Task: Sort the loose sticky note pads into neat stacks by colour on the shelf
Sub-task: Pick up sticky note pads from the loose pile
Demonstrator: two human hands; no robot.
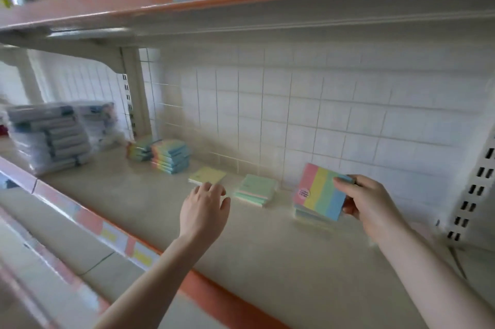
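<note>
Head view looks down, seemingly close, at the shelf (pixel 267 243)

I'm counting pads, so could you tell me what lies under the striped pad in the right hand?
More pads lie under the striped pad; it hides their tops and number.

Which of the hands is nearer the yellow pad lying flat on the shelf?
Left. The left hand hovers just in front of the yellow pad; the right hand is far right, holding a striped pad.

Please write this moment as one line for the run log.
right hand grips striped pad, tilted | left hand open near yellow pad | green pad lies flat on shelf
</note>
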